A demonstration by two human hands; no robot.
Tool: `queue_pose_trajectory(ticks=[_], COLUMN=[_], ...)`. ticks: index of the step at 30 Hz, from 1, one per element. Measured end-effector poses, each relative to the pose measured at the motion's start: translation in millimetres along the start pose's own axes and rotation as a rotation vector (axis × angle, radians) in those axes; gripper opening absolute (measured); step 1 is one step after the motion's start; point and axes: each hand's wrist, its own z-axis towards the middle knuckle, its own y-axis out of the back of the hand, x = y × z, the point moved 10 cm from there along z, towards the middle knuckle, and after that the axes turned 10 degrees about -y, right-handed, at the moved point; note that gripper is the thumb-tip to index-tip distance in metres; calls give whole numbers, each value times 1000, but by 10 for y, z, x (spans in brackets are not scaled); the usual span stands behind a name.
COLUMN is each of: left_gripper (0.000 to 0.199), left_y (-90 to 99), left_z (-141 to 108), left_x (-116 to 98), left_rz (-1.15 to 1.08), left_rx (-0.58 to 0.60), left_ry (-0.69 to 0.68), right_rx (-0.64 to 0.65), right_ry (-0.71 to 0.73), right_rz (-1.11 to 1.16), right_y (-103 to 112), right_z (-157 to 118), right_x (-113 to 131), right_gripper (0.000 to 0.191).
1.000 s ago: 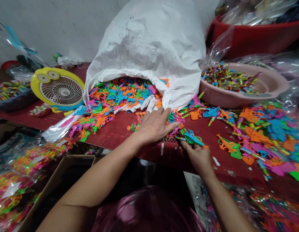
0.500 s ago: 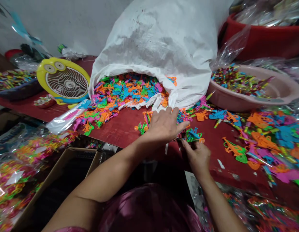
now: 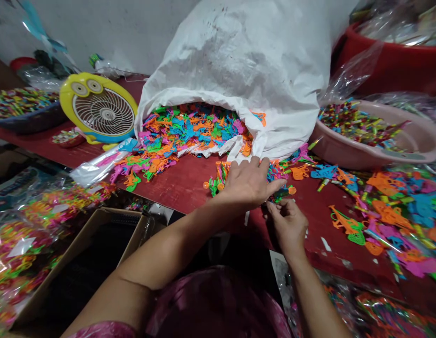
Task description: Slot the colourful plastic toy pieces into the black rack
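My left hand (image 3: 249,183) lies flat, palm down, over a bundle of colourful plastic pieces (image 3: 215,184) near the table's front edge; its fingers are stretched out. Just right of it, my right hand (image 3: 287,220) has thumb and fingertips pressed together at the bundle's lower right side. What it pinches is too small to make out. Behind the hands, a big white sack (image 3: 239,61) lies with its mouth towards me, and loose orange, blue, green and pink plastic pieces (image 3: 190,129) spill from it onto the red table (image 3: 175,190).
A yellow fan (image 3: 104,110) stands at the left beside a clear bag (image 3: 98,166). A pink basin (image 3: 359,157) of small tubes sits at the right, near more loose pieces (image 3: 390,211). Below the table's left edge are an open carton (image 3: 133,241) and filled bags (image 3: 59,204).
The view has shifted slightly, so most things appear further right. My left hand stays over the bundle. My right hand's fingers have curled in more closely beside it.
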Motion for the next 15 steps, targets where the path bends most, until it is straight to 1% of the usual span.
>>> queue_pose_trajectory(ticks=[3,7,13,15], left_gripper=[63,66,64,66], left_y=[-14,-42,-11,-7], left_z=[6,9,-4,-1], left_x=[7,17,8,11], left_rz=[-1,-6,6,-10], left_rx=[0,-4,-51,-37], left_ry=[2,2,-12,-10], right_rx=[30,-21,4,3], right_ry=[-12,32,13,8], right_rz=[17,-13,108,114], right_y=[-26,3,-25,-26], right_z=[11,-2,-8,-6], right_x=[-35,-1,19,14], right_gripper=[32,31,32,33])
